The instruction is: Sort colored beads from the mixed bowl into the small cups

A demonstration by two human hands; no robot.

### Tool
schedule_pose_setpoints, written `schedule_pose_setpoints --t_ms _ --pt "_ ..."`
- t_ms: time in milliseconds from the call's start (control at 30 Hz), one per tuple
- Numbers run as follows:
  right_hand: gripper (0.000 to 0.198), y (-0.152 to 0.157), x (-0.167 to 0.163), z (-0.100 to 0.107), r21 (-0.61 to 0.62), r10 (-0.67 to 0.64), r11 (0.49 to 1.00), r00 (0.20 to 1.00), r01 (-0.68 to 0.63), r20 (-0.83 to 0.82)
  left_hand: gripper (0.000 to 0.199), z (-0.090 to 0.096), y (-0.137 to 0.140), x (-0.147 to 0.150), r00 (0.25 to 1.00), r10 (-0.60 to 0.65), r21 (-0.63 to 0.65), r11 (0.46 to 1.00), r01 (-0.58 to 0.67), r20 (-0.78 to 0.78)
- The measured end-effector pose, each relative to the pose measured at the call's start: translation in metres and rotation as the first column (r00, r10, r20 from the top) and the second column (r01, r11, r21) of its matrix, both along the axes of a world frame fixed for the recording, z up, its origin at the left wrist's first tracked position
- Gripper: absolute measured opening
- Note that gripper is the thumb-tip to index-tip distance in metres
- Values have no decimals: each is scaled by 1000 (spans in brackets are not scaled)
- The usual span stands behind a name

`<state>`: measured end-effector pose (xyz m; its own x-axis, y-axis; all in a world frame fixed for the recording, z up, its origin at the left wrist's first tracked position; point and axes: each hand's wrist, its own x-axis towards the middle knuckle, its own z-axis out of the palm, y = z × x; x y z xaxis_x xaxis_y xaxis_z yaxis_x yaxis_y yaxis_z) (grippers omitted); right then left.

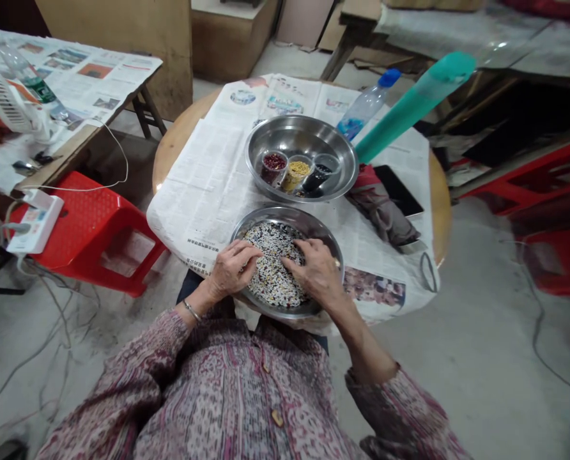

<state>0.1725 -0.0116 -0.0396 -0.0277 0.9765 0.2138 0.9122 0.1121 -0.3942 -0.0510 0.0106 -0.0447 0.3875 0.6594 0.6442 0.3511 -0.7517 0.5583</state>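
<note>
Resting both hands on the mixed beans (274, 271) in the near steel pan (314, 225) at the table's front edge, we keep our left hand (230, 269) loosely curled and our right hand (316, 271) flat with fingers spread, neither clasping anything we can make out, and light fingertip touches seem best for picking single beans apart. Beyond it sits a steel bowl (300, 137) with three small cups, red (274, 165), yellow (297, 172) and dark (321, 171), well clear of us, while a teal tube (412, 105), a plastic bottle (367, 105) and a folded cloth (381, 207) crowd the newspaper (208, 179) on the right.
</note>
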Motion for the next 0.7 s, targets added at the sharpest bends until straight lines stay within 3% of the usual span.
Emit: schedule_pose_setpoints --t_ms 133,233,333,433,567,700 --pt "29 10 -20 -1 -48 101 993 987 -107 -127 16 4 0 1 993 9 -25 1000 -12 -116" --pt "23 17 -30 6 -135 84 984 971 -117 -225 17 8 0 2 985 23 -22 999 -27 -173" --pt "21 16 -35 17 -238 65 958 930 -160 -363 18 9 -1 3 986 37 -8 999 -39 -164" --pt "23 5 -43 25 -209 146 941 876 -266 -459 17 5 -2 4 993 49 6 999 -49 -103" --pt "20 -11 -58 21 -65 389 894 839 -444 -381 19 -3 -3 4 998 65 -4 998 -65 14" --pt "19 -10 -60 12 -33 570 812 805 -582 -163 21 -5 -3 4 997 52 8 999 -52 61"
